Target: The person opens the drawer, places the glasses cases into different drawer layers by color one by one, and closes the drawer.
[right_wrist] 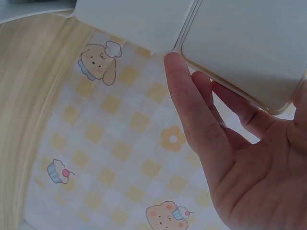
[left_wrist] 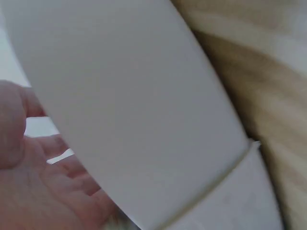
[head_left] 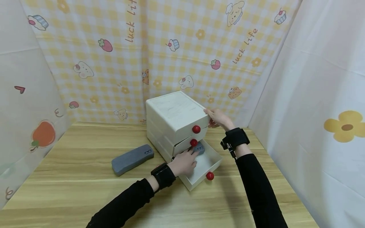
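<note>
A white drawer cabinet (head_left: 163,129) with red knobs stands on the table, its bottom drawer (head_left: 214,163) pulled out. In that drawer lies a grey glasses case (head_left: 200,148) with a glasses mark, partly hidden under the drawer above. My left hand (head_left: 183,163) reaches over the drawer's side, fingers stretched toward the case and touching or very near it. The left wrist view shows this hand (left_wrist: 53,187) behind the drawer's white wall (left_wrist: 129,110); its fingertips are hidden. My right hand (head_left: 219,118) rests against the cabinet's upper right side, fingers (right_wrist: 189,108) extended along it.
A second grey glasses case (head_left: 132,159) lies on the wooden table (head_left: 71,186) left of the cabinet. The middle drawer (head_left: 185,145) sticks out slightly. Patterned curtain (head_left: 114,79) hangs behind, and white curtains (head_left: 313,95) flank both sides.
</note>
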`<state>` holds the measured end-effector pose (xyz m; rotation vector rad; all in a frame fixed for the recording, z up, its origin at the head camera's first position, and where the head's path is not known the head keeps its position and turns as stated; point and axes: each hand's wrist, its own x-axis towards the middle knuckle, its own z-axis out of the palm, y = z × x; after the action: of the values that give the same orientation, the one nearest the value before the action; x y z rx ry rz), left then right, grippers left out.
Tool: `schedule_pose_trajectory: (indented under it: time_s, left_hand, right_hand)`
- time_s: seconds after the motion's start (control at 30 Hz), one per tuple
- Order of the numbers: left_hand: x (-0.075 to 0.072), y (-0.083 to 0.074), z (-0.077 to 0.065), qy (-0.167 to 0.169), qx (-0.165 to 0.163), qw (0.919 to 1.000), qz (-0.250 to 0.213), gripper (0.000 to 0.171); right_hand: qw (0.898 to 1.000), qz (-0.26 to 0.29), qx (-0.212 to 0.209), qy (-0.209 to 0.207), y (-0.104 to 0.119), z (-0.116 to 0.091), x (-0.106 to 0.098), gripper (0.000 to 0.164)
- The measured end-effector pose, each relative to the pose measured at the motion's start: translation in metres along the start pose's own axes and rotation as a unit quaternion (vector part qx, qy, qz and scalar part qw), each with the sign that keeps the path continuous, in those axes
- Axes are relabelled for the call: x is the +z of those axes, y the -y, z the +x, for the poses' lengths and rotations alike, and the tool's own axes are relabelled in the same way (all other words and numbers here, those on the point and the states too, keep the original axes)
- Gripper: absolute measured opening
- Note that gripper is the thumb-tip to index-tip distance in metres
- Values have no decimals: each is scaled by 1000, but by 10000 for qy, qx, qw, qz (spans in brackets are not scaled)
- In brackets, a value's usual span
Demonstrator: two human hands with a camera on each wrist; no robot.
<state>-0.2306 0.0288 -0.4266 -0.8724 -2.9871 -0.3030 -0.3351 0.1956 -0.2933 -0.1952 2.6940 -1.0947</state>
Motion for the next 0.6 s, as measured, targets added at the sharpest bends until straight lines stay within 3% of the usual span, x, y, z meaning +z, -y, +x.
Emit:
schedule_pose_trajectory:
  time_s: [0.13, 0.3, 0.47, 0.6]
  left_hand:
    - [-1, 7, -14, -444, 178, 9975, -514, 34]
    - [1, 19, -37, -1056, 457, 9889, -942, 29]
    - [4, 42, -61, -2134, 1113, 9661, -938, 18]
    - [4, 66, -78, -2819, 1403, 9481, -438, 13]
  right_hand:
    - [10000, 12, 25, 16, -1, 0, 0, 52]
    - [10000, 8, 91, 16, -3, 0, 0, 53]
    - [10000, 22, 50, 32, -1, 0, -1, 52]
    - [9999, 46, 25, 111, 0, 1, -3, 51]
